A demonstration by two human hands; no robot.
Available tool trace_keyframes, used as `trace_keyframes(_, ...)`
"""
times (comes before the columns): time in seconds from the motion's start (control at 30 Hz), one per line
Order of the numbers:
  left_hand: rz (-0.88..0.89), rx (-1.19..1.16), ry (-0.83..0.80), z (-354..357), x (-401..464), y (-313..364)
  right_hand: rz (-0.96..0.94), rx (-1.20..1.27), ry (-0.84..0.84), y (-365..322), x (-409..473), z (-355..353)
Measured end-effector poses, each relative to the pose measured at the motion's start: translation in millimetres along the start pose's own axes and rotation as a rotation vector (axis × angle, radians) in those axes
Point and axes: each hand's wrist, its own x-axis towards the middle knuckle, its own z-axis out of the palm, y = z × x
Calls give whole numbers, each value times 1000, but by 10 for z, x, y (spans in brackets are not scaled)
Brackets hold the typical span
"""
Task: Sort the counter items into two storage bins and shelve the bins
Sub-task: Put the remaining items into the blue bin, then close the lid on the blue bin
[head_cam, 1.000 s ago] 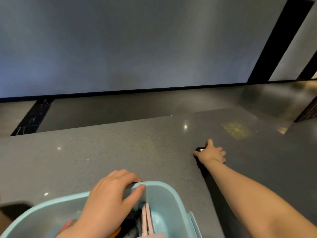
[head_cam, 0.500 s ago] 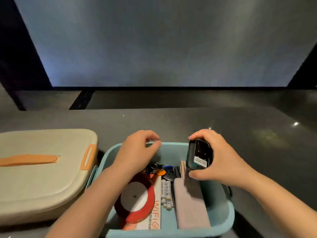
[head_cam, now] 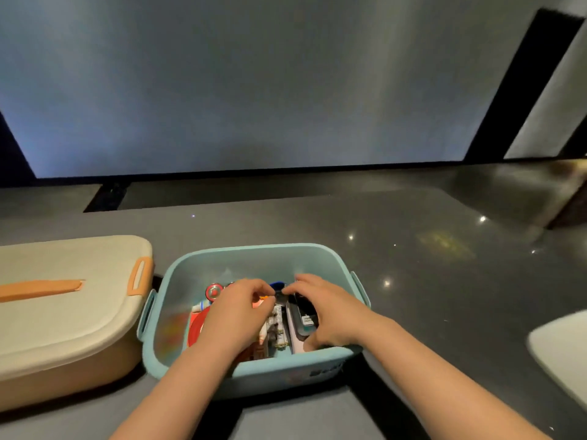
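A light-blue bin [head_cam: 254, 249] stands open on the dark counter [head_cam: 428, 281] in front of me. It holds a red tape roll [head_cam: 196, 328], several small batteries [head_cam: 278, 328], a pink case [head_cam: 293, 342] and keys. Both my hands are down inside it. My right hand [head_cam: 333, 312] wraps a black device [head_cam: 305, 312] that lies on the pink case. My left hand [head_cam: 238, 312] has its fingers curled at the keys in the middle; whether it grips anything is hidden.
A beige bin [head_cam: 63, 319] with a closed lid and orange handles sits right next to the blue bin on its left. A pale rounded object [head_cam: 562, 350] shows at the right edge. A wall rises beyond the counter's far edge.
My right hand picked the black device off the counter, carried it over the blue bin and has lowered it inside. My left hand moved from the bin's rim down into the bin.
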Motion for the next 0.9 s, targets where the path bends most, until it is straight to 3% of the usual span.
trace_keyframes(0.17, 48, 46, 8, 25, -35, 27, -26, 22, 60, -18, -66, 12)
trace_keyframes(0.3, 131, 91, 70, 48, -103, 67, 34, 51, 284, -34, -311, 77)
trace_keyframes(0.4, 206, -37, 141, 142, -153, 299, 134, 216, 442, 108, -754, 147)
trace_keyframes(0.5, 297, -111, 52, 417, -191, 652, 369, 263, 609, 547, -1328, 150)
trace_keyframes(0.63, 422, -63, -40, 819, -239, 1023, 839, 286, 749, 1273, -2136, 251)
trace_keyframes(0.73, 431, -18, -125, 1051, -198, 1172, 1054, 235, 712, 1642, -2631, 378)
trace_keyframes(0.9, 436, 137, -204, 1247, -70, 1206, 1221, 82, 575, 2252, -2929, 313)
